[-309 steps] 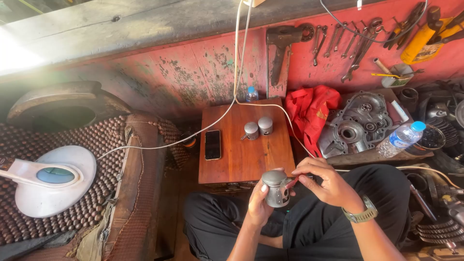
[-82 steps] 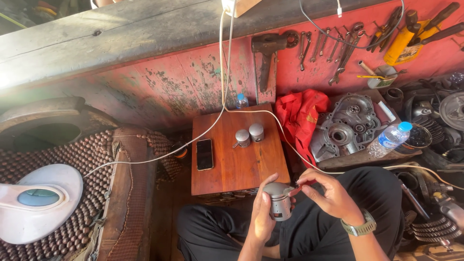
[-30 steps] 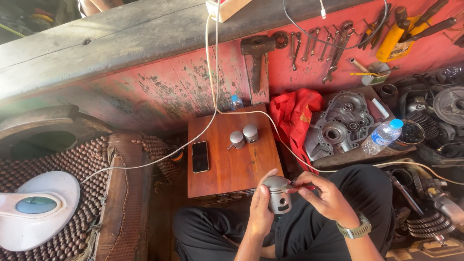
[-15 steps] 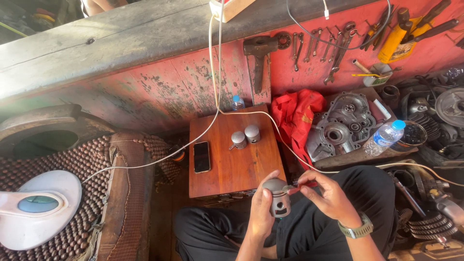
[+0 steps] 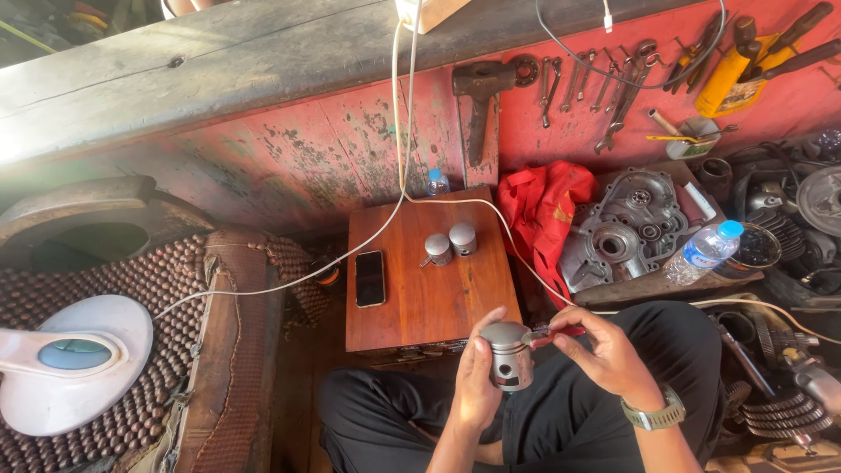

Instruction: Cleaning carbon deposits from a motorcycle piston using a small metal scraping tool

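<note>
A person's left hand (image 5: 477,385) grips a grey metal piston (image 5: 508,354) upright over the lap, just off the wooden table's (image 5: 425,298) near edge; the right hand (image 5: 604,355), fingers pinched on a red-handled tool (image 5: 552,333), meets the piston's crown from the right.

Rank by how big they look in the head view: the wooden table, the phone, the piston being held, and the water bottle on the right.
1. wooden table
2. water bottle
3. phone and piston look alike; the piston is nearer the camera.
</note>
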